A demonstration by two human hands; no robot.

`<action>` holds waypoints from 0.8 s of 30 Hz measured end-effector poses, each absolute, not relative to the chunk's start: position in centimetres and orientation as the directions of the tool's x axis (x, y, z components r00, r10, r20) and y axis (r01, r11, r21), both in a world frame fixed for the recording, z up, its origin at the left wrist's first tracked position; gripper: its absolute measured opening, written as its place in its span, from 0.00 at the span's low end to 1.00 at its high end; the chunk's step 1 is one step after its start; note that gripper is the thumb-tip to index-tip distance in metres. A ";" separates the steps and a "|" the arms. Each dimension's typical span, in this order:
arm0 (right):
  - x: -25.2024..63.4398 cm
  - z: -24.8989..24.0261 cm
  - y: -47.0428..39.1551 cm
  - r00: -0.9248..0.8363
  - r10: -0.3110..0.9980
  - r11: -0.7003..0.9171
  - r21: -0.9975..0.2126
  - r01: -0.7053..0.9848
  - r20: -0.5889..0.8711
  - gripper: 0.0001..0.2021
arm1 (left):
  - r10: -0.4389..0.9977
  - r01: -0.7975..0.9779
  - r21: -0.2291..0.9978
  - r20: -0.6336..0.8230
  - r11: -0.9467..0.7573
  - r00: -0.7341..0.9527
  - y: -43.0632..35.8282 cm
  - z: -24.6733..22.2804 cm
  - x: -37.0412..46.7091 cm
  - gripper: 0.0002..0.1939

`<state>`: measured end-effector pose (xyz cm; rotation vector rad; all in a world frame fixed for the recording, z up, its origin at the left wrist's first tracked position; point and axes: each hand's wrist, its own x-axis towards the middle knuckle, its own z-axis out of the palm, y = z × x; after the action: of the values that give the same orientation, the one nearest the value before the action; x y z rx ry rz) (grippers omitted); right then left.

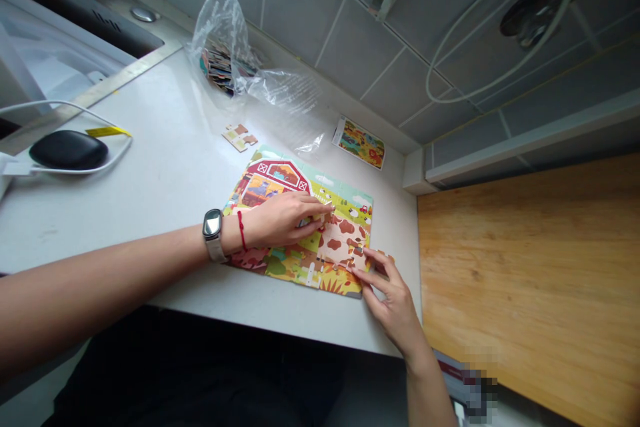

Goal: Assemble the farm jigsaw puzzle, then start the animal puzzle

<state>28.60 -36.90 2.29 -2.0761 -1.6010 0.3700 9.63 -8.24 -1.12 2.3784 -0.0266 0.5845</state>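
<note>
A colourful farm puzzle (340, 197) with a red barn, sheep and a brown-spotted cow lies flat on the white countertop. My left hand (280, 219) reaches across its middle, thumb and fingers closed round a small puzzle piece (321, 219) above the cow's back; the fingers hide most of it. At the right edge my right hand (390, 290) has its bent fingers on another puzzle piece (358, 251) by the cow's hind part. Part of that piece is covered. Behind the puzzle, a loose joined bit of puzzle pieces (240, 137) rests on the counter.
A clear plastic bag (223, 40) with a stack of pieces stands against the tiled wall. Near it lies a picture card (360, 142). To the left are a black mouse-like object (69, 150), a white cable and a sink (150, 47). A wooden board (530, 267) adjoins the counter's right side.
</note>
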 end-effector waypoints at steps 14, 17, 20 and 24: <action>29.8 2.0 -36.4 0.184 0.972 -0.101 -0.444 0.890 0.147 0.16 | 0.141 -0.165 0.616 0.416 -0.770 0.898 -8.2 -1.4 9.6 0.19; 29.9 2.0 -36.7 0.157 0.977 -0.087 -0.399 0.913 0.145 0.17 | 0.140 -0.170 0.613 0.424 -0.771 0.895 -8.3 -1.4 9.6 0.19; 29.7 2.0 -36.8 0.127 0.983 -0.074 -0.346 0.935 0.133 0.21 | 0.141 -0.169 0.619 0.419 -0.767 0.897 -8.3 -1.3 9.6 0.18; 29.3 2.1 -36.9 0.079 0.986 -0.034 -0.295 0.955 0.143 0.22 | 0.141 -0.161 0.626 0.404 -0.763 0.904 -8.2 -1.3 9.6 0.18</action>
<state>29.25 -36.88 2.06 -2.0506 -1.9344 0.1426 9.62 -8.24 -1.26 2.3717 -0.0145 0.5693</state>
